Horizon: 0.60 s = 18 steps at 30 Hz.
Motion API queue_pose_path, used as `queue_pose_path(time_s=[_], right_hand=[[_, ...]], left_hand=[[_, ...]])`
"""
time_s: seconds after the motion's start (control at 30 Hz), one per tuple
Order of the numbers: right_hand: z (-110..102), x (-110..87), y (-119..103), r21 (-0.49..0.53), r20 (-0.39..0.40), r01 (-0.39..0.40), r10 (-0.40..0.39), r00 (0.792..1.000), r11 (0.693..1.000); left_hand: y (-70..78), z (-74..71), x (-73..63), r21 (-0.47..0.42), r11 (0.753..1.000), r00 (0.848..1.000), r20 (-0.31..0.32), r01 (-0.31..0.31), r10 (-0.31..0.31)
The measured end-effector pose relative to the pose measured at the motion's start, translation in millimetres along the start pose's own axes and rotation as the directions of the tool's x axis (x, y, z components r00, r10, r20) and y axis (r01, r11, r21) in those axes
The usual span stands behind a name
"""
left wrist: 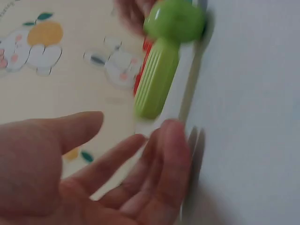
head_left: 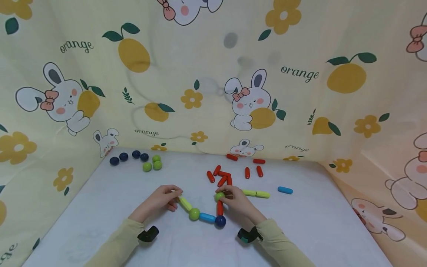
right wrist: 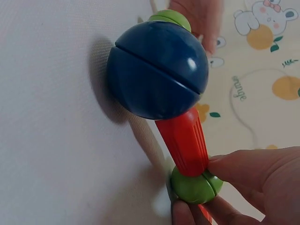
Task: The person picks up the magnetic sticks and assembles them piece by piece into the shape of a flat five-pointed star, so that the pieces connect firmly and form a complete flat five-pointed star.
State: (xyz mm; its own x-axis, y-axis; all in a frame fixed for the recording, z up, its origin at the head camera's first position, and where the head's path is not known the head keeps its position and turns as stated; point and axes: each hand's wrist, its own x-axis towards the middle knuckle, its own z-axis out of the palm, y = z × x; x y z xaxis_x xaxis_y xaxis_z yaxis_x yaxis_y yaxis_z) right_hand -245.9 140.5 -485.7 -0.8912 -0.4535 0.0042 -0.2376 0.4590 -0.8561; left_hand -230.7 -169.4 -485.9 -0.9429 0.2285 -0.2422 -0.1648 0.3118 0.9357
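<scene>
A joined chain of rods and balls lies on the white table. It runs from a yellow-green rod (head_left: 185,203) to a green ball (head_left: 194,214), a blue rod (head_left: 207,217), a dark blue ball (head_left: 220,221), a red rod (head_left: 219,208) and a second green ball (right wrist: 194,185). My right hand (head_left: 238,202) pinches that second ball between thumb and fingers. At the yellow-green rod's free end is my left hand (head_left: 163,196); the left wrist view shows its thumb and fingers apart, with a gap to the rod (left wrist: 157,82).
Several loose red rods (head_left: 224,174) lie beyond my right hand. Two yellow-green rods (head_left: 255,193) and a blue rod (head_left: 285,190) are to its right. At the back left sit several dark blue balls (head_left: 123,157) and green balls (head_left: 147,167). A printed curtain (head_left: 207,122) rises behind.
</scene>
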Motion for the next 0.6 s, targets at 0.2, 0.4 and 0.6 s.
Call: queue_pose_path(time_s=[0.2,0.4,0.6], right_hand=[[-1.2,0.5,1.1,0.006,0.007,-0.008,0.008,1.000,1.000],[-0.3,0.6,1.2,0.008,0.007,-0.025,0.025,1.000,1.000],[-1.4,-5.2,-13.9,0.021,0.012,-0.015,0.014,1.000,1.000]], left_hand=[[4.5,-44.3,16.3,0.260,0.950,0.874,-0.403,-0.175,0.271],[-0.2,-81.8,27.3,0.400,0.902,0.725,-0.571,-0.162,0.384],[-8.0,-91.1,34.1,0.403,0.908,0.782,-0.529,-0.112,0.330]])
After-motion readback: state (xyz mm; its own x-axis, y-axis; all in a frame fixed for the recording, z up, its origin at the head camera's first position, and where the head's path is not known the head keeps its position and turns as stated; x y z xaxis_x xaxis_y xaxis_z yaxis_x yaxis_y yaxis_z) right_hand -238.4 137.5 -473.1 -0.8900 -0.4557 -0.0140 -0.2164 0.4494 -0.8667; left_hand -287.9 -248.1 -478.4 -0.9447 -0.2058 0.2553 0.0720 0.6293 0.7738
